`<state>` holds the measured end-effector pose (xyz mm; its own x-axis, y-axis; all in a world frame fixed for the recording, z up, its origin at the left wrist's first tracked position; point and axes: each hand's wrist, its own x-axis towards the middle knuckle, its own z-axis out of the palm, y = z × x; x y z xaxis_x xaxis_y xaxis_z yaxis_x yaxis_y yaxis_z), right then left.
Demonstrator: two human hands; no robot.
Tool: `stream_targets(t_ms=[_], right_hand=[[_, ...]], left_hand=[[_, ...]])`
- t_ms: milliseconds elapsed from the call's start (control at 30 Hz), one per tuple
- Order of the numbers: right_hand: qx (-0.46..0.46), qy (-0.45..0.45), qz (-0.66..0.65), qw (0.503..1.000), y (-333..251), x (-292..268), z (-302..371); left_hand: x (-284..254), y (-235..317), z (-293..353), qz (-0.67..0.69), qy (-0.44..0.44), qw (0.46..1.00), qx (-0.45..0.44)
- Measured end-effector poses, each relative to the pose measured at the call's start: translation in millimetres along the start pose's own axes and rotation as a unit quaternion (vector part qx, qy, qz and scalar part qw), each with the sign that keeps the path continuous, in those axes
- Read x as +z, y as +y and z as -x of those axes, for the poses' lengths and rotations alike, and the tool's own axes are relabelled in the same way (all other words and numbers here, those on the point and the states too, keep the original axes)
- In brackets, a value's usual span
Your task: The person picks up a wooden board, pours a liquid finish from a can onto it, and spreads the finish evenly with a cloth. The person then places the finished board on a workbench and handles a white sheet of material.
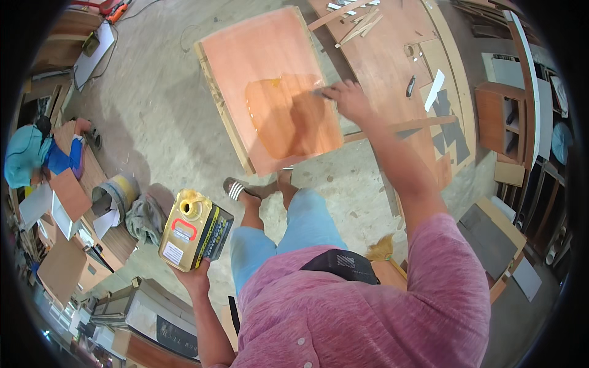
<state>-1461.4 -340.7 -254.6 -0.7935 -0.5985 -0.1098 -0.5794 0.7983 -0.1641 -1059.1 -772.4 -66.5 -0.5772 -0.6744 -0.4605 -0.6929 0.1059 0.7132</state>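
Observation:
My left hand [195, 277] holds a rectangular tin can [191, 236], gold on top with dark sides, from below. The can has an open round spout and a red handle. My right hand [352, 101] is closed on a small flat grey scraper [318, 92], partly blurred, at the right edge of a reddish plywood panel [257, 46]. On the panel's nearer half lies a wet, glossy amber patch [261, 116] of glue-like liquid, with my arm's shadow across it.
To the right, a plywood worktable [380, 67] bears a utility knife [410, 86], wood strips and dark sheet pieces. At left, another person [27, 153] in a teal head covering is beside boards and a bucket [119, 190]. A wooden cabinet [500, 116] stands far right.

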Motion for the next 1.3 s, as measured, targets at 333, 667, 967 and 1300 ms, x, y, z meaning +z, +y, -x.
stream_targets(t_ms=[333,667,967,1300], right_hand=[[-0.034,-0.016,0.104,0.994,4.4,44.1,-39.2],[0.009,-0.15,0.048,0.987,-61.5,52.2,188.3],[0.017,-0.07,-0.021,0.997,-42.7,19.0,133.3],[0.083,-0.008,0.047,0.995,-21.6,15.1,-80.1]], left_hand=[[-8.1,-9.0,2.8,-0.029,0.003,0.999,-0.011],[-13.2,-26.6,0.2,-0.037,-0.011,0.999,0.006],[-7.3,-27.2,2.4,0.02,0.001,1.0,-0.008],[-31.0,-59.2,18.6,0.027,-0.003,1.0,-0.007]])
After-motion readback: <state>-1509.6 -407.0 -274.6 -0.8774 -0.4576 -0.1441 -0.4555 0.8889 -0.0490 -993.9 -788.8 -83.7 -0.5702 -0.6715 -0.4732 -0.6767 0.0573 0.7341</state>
